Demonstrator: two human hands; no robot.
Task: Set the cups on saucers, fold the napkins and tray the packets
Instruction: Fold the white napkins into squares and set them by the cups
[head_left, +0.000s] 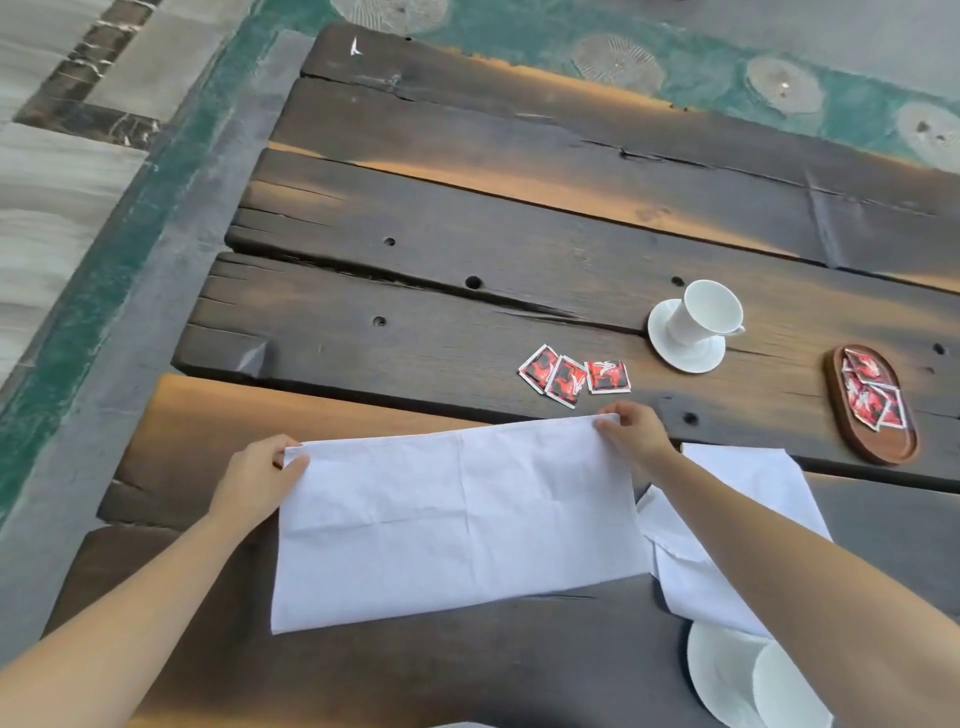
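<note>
A white napkin (457, 519) lies spread flat on the dark wooden table in front of me. My left hand (260, 478) pinches its far left corner and my right hand (634, 431) pinches its far right corner. A second white napkin (727, 540) lies to the right, partly under my right forearm. A white cup (704, 312) stands on a white saucer (685, 353) further back. Three red packets (574, 376) lie loose on the table beyond the napkin. A brown oval tray (893, 452) at the right holds several red packets (872, 397). Another cup (789, 691) sits on a saucer (717, 670) at the bottom right.
The table is made of thick dark planks (519, 234) with gaps and holes. Its left edge (208, 322) drops to a grey and green paved floor. Bare wood stretches across the far half of the table.
</note>
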